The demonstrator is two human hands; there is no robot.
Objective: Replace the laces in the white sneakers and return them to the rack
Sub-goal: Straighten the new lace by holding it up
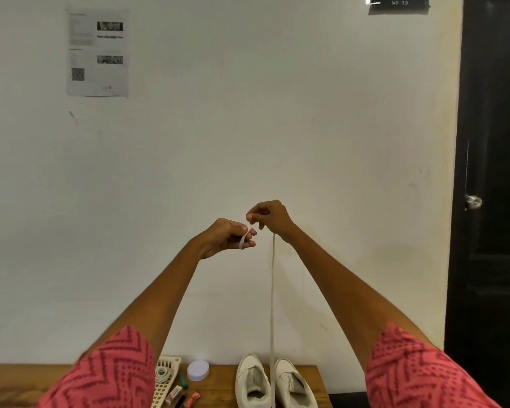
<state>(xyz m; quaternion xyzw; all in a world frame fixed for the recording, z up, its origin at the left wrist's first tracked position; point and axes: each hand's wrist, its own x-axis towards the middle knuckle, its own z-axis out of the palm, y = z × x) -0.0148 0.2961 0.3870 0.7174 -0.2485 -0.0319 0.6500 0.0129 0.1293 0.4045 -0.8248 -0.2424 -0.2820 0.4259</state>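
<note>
Holding a long white lace (272,290) up high in front of the wall (248,128), the person looks to be pulling it out of a shoe, or winding it up. I think this is the step where a lace comes out or gets made ready, so the job is not far along.

The top end of the lace is pinched by the right hand (267,216), between thumb and first finger. From there a short bit goes down and left to the left hand (228,237), where it loops over the curled fingers. The long part hangs straight down below the right hand, all the way to the shoes (274,381).

The two shoes sit side by side on the table (12,378), far below both hands. I cannot tell which shoe the lace goes into, or if it is in one at all.

Next, the hands need to keep a soft, steady pull and gather the loose lace so it does not tangle.

Left of the shoes lie a round white tub (198,370) and a tray (165,381).
</note>
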